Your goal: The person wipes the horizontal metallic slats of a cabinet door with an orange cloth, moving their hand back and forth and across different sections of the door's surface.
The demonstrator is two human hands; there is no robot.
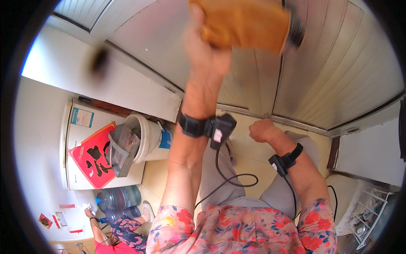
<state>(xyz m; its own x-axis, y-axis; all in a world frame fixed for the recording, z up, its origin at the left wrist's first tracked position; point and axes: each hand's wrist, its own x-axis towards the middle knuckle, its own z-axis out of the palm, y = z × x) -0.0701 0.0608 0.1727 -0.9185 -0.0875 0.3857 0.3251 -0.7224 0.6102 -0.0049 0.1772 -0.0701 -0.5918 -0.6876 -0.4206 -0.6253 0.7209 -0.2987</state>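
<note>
An orange cloth (247,25) is in my left hand (207,47), raised against a panelled door (228,73) at the top of the view. Hand and cloth are blurred, and part of the fingers is hidden by the cloth. My right hand (262,130) is lower and to the right, near the bottom edge of the doors, with its fingers curled in and nothing visible in it. Each forearm wears a black strap with a small black device and a cable.
At left, a white bucket (149,139) with a dustpan-like scoop stands beside a white cabinet bearing a red paper poster (95,155). Below are large water bottles (122,198) and another person (117,235). A white wire rack (369,216) is at lower right.
</note>
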